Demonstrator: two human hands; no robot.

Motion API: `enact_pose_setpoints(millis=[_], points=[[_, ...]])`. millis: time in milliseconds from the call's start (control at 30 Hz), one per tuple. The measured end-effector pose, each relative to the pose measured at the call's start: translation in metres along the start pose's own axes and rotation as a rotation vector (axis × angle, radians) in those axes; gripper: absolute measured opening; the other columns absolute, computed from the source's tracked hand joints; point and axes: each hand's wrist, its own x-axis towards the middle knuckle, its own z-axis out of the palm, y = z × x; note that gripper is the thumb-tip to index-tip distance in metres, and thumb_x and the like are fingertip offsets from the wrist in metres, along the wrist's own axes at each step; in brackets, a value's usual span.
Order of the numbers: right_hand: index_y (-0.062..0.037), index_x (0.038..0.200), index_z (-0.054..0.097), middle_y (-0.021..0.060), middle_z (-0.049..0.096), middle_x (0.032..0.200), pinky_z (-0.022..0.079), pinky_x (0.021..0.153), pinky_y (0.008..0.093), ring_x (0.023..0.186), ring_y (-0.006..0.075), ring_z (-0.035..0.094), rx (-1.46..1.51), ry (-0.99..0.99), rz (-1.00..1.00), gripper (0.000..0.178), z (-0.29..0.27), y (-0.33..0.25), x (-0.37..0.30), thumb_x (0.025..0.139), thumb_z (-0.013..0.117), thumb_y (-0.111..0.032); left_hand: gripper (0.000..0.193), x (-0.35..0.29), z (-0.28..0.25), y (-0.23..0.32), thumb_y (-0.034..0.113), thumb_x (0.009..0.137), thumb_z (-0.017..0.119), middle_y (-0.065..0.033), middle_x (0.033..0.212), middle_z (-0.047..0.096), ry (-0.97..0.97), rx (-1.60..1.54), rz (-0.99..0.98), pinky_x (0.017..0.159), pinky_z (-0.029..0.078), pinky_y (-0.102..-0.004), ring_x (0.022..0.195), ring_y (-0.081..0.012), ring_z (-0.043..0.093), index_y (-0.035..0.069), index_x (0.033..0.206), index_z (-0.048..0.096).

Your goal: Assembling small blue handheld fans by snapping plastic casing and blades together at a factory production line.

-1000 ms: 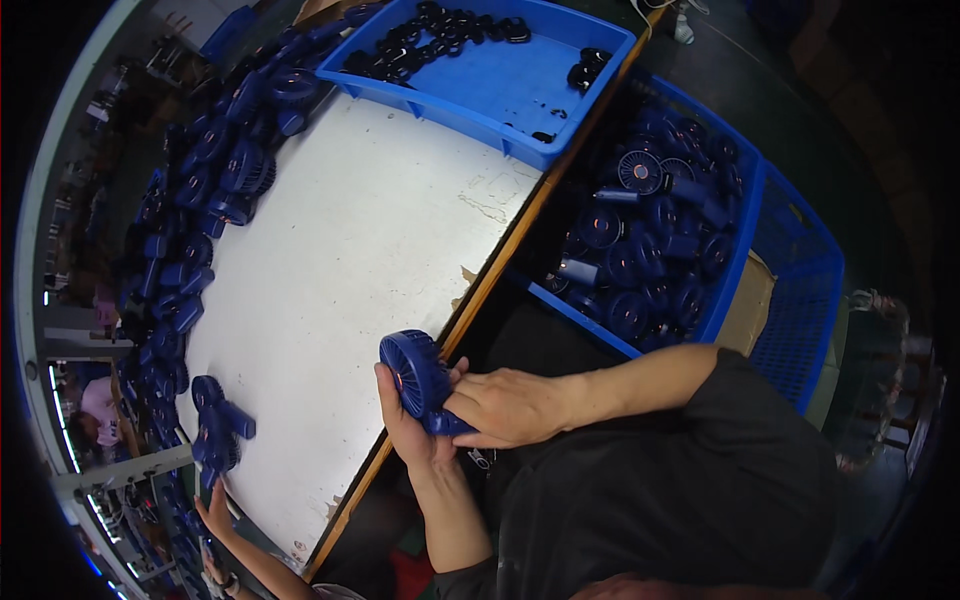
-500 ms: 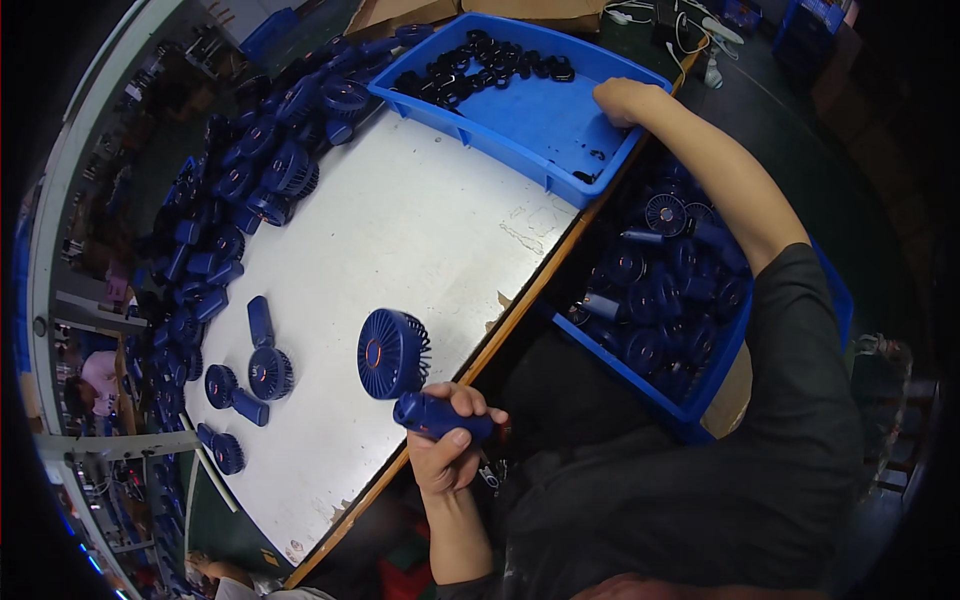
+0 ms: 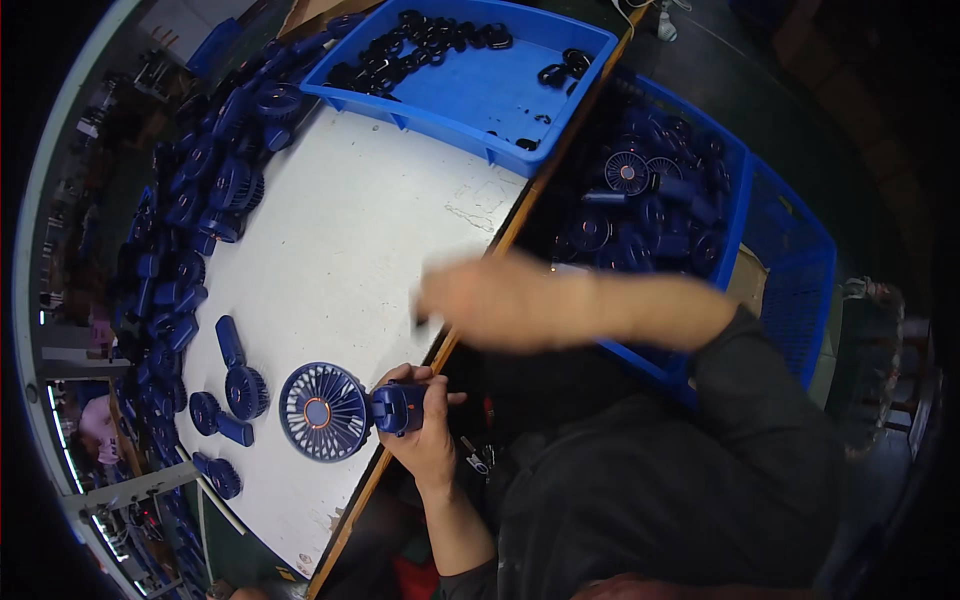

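My left hand (image 3: 427, 446) is wrapped round the handle of a dark blue handheld fan (image 3: 324, 412). The fan's round slatted head, with an orange ring at its centre, points left over the table's front edge. Above and right of it my right hand (image 3: 490, 300) is smeared by motion. A small black piece (image 3: 421, 321) shows at its fingertips, its kind too blurred to make out. Similar black pieces (image 3: 400, 58) lie heaped in a blue tray (image 3: 440, 124) at the table's far end, with a few in its right corner.
More blue fans (image 3: 235, 185) are piled along the white table's (image 3: 350, 240) left side. Several loose fans (image 3: 246, 391) lie nearer me. Right of the wooden table edge, a blue crate (image 3: 735, 215) holds many fans, with another blue basket (image 3: 800, 290) beside it.
My right hand has left the blue tray and come down toward the left hand. The held fan has turned, its head now lying lower and facing up. The whole view has shifted.
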Motion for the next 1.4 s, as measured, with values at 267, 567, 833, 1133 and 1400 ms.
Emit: enact_pose_setpoints(millis=[267, 567, 833, 1133, 1400], points=[[0.0057, 0.104, 0.065, 0.0092, 0.070, 0.089, 0.053, 0.065, 0.0248, 0.073, 0.0096, 0.065, 1.194, -0.241, 0.405, 0.024, 0.029, -0.031, -0.048, 0.090, 0.070, -0.013, 0.026, -0.021, -0.012, -0.018, -0.003, 0.088, 0.065, -0.0082, 0.101, 0.063, 0.007, 0.175, 0.174, 0.085, 0.049, -0.0274, 0.090, -0.0136, 0.061, -0.001, 0.112, 0.055], [0.0023, 0.101, 0.063, 0.0144, 0.060, 0.101, 0.053, 0.080, 0.0382, 0.091, 0.0305, 0.063, 0.444, 0.132, -0.323, 0.021, 0.017, -0.047, -0.014, 0.083, 0.070, -0.006, 0.039, -0.015, -0.026, -0.001, 0.011, 0.086, 0.074, -0.0150, 0.090, 0.063, -0.458, -0.401, -0.419, 0.058, 0.063, -0.0324, 0.079, -0.0234, 0.068, -0.005, 0.115, 0.054], [-0.0045, 0.116, 0.065, 0.0141, 0.055, 0.112, 0.048, 0.090, 0.0412, 0.105, 0.0311, 0.055, 0.210, 0.027, -0.230, 0.041, 0.032, -0.063, -0.012, 0.078, 0.076, -0.017, 0.069, -0.023, -0.010, -0.001, 0.059, 0.100, 0.040, -0.0164, 0.118, 0.061, -0.119, -0.617, -0.363, 0.092, 0.054, -0.0431, 0.108, -0.0256, 0.062, -0.002, 0.131, 0.050], [0.0019, 0.127, 0.048, 0.0191, 0.058, 0.107, 0.049, 0.088, 0.0415, 0.097, 0.0319, 0.059, 0.553, 0.346, 0.147, 0.064, 0.077, -0.063, -0.077, 0.072, 0.075, -0.013, 0.080, -0.012, -0.001, 0.024, 0.034, 0.088, 0.068, -0.0265, 0.153, 0.026, -0.479, 0.662, 0.142, 0.116, 0.027, -0.0452, 0.143, -0.0368, 0.027, -0.007, 0.146, 0.031], [0.0073, 0.113, 0.050, 0.0269, 0.060, 0.099, 0.049, 0.084, 0.0489, 0.095, 0.0454, 0.061, 0.011, 0.141, 0.850, 0.045, 0.045, 0.078, -0.179, 0.078, 0.068, -0.017, 0.092, 0.118, -0.216, 0.018, 0.056, 0.093, 0.058, -0.0371, 0.151, 0.029, 0.534, 1.481, 0.213, 0.119, 0.021, -0.0492, 0.145, -0.0447, 0.024, -0.013, 0.147, 0.028]])
